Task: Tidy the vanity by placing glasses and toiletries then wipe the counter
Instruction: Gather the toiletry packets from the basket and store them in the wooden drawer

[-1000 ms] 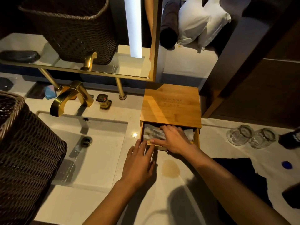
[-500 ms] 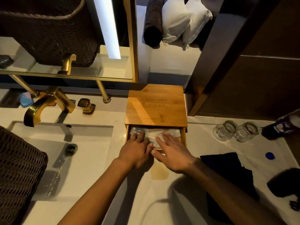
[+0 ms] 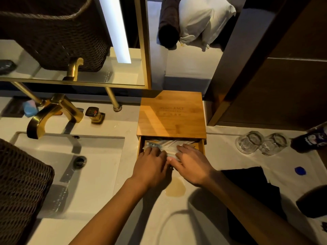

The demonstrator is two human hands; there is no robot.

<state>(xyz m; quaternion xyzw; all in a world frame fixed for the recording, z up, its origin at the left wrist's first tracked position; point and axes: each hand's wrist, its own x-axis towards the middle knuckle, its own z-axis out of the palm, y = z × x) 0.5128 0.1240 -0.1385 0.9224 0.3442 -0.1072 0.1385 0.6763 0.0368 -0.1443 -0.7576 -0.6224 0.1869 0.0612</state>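
A bamboo box [image 3: 171, 114] stands on the pale counter [image 3: 159, 218] with its drawer [image 3: 201, 147] pulled out toward me. White wrapped toiletry packets [image 3: 169, 145] lie inside the drawer. My left hand [image 3: 152, 167] and my right hand [image 3: 192, 165] rest flat side by side on the packets and the drawer's front edge, fingers spread and pointing into it. Two clear drinking glasses [image 3: 249, 142] [image 3: 272, 144] stand together right of the box. A dark cloth [image 3: 247, 184] lies on the counter under my right forearm. A yellowish puddle [image 3: 175, 188] sits just below my hands.
A white sink [image 3: 85, 165] with a gold tap [image 3: 51, 112] is at left, a dark wicker basket [image 3: 19, 183] at its near edge. A dark bottle [image 3: 311, 138] and a blue cap [image 3: 300, 170] lie at far right. The mirror [image 3: 70, 41] runs along the back.
My left hand has moved from the counter up onto the drawer beside my right hand. The view has shifted slightly; both hands now press on the packets.
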